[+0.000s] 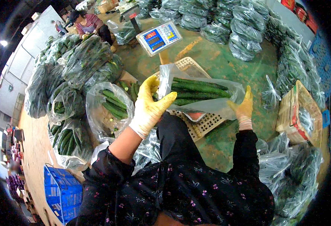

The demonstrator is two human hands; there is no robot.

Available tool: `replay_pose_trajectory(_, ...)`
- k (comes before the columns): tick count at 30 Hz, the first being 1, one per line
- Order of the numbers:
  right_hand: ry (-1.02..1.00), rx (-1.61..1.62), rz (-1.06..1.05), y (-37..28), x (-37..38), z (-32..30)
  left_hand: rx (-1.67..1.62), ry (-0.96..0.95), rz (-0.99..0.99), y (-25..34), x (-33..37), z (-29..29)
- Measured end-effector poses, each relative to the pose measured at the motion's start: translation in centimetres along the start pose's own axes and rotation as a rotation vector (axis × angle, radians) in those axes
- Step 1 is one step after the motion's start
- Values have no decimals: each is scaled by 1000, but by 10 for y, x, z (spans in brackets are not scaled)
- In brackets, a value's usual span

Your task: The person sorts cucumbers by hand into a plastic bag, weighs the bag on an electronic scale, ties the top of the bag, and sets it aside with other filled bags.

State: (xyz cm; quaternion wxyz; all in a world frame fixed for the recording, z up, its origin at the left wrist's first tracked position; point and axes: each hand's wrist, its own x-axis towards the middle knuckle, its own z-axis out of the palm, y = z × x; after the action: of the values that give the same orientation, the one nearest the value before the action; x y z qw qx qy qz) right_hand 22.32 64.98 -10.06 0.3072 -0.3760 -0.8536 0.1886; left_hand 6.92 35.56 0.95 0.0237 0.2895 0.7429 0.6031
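Note:
A clear plastic bag of long dark green cucumbers lies level in front of me, above a cream plastic crate. My left hand, in a yellow glove, grips the bag's left end, thumb stretched along the cucumbers. At the other end my right hand, also gloved in yellow, has its thumb and fingers around the plastic. The undersides of both grips are hidden. Just left of my left forearm is another open bag with cucumbers. Beyond the crate stands a scale display on a post.
Filled bags are heaped at the left, and more bag stacks line the far side. A worn crate and plastic bags are on the right. A blue basket sits lower left. Another person crouches at the far left.

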Motion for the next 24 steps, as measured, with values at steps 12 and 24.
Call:
replay_pose_trajectory(12, -295, 1535, 194, -65, 47, -50, -809, -346, -330, 9, 36, -33)
replay_pose_trajectory(24, -533, 1669, -626, -188, 164, -181, -880, -443, 124, 130, 109, -175)
